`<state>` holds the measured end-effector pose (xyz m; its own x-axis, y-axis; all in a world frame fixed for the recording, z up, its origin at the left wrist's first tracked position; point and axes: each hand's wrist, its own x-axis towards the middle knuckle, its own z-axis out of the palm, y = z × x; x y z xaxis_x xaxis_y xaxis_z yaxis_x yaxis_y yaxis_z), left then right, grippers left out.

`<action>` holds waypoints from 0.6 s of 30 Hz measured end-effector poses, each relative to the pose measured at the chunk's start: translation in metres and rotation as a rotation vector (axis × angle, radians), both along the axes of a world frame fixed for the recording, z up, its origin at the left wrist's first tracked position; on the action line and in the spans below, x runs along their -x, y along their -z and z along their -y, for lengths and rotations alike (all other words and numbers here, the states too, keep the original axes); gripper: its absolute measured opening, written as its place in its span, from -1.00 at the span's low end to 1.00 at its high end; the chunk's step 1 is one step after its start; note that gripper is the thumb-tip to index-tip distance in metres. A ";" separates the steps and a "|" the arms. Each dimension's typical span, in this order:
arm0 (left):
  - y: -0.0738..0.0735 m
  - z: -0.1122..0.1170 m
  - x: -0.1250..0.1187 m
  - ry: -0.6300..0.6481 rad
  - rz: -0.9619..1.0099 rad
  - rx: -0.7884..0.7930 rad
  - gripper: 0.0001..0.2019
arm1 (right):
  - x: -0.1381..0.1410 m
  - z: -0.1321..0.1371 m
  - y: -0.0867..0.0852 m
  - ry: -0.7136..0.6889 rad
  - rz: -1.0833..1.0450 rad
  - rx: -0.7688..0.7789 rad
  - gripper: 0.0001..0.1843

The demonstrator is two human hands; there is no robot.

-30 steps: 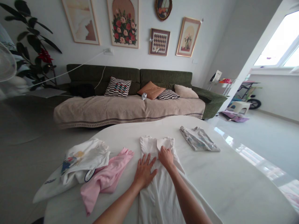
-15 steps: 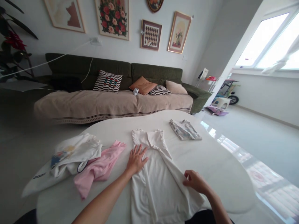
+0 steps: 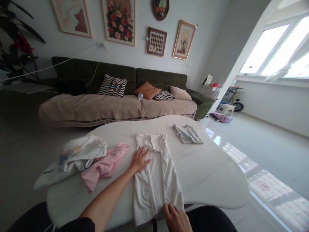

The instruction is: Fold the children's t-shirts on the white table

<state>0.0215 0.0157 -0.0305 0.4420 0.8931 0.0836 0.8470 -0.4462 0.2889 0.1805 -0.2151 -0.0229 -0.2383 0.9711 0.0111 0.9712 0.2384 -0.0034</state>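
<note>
A white garment lies lengthwise on the white table, its right side folded inward into a long narrow strip. Its far end has a gathered edge, and the near end hangs slightly over the table's front. My left hand rests flat on the upper left part of the cloth, fingers spread. At the near right corner, my right hand has its fingers curled on the hem; the fingertips are partly hidden.
Left on the table are a pink garment and a rumpled white printed garment. A folded grey-and-white garment lies at the far right. Behind stands a green sofa with a beige cover and cushions.
My right hand has moved toward me and left, bringing the garment's right side inward, so the cloth is now narrower. My left hand stays flat on it. The view has shifted slightly.
</note>
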 end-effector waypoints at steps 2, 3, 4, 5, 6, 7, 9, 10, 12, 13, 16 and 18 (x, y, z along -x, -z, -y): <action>-0.007 0.001 -0.001 0.001 0.005 0.006 -0.37 | -0.008 0.008 -0.002 -0.031 -0.070 0.046 -0.61; -0.012 0.003 -0.002 0.000 0.007 0.006 -0.35 | -0.015 0.010 -0.007 -0.055 -0.127 0.083 -0.62; -0.018 0.006 -0.002 -0.001 0.009 0.003 -0.33 | -0.024 0.011 -0.014 -0.076 -0.185 0.108 -0.63; -0.023 0.013 -0.001 0.000 0.015 -0.002 -0.32 | -0.033 0.011 -0.020 -0.079 -0.232 0.103 -0.62; -0.028 0.023 0.000 0.004 0.026 -0.006 -0.32 | -0.041 0.010 -0.025 -0.062 -0.256 0.067 -0.61; -0.030 0.037 0.002 0.013 0.047 -0.005 -0.33 | -0.050 0.009 -0.027 -0.034 -0.256 0.011 -0.59; -0.026 0.075 0.010 0.051 0.109 0.004 -0.36 | -0.061 0.005 -0.019 -0.007 -0.205 -0.100 -0.49; -0.019 0.097 0.016 0.084 0.141 0.013 -0.36 | -0.064 0.004 -0.008 -0.023 -0.167 -0.137 -0.41; 0.006 0.140 0.026 0.185 0.147 -0.026 -0.32 | -0.064 0.003 0.023 -0.076 -0.083 -0.211 -0.29; 0.021 0.158 0.031 0.242 0.111 -0.057 -0.24 | -0.062 0.002 0.040 -0.079 -0.037 -0.264 -0.25; 0.054 0.188 0.042 0.286 -0.019 -0.197 -0.23 | -0.053 0.002 0.077 0.006 0.115 -0.475 -0.23; 0.058 0.192 0.045 0.272 -0.073 -0.263 -0.17 | -0.050 0.001 0.083 0.014 0.209 -0.582 -0.29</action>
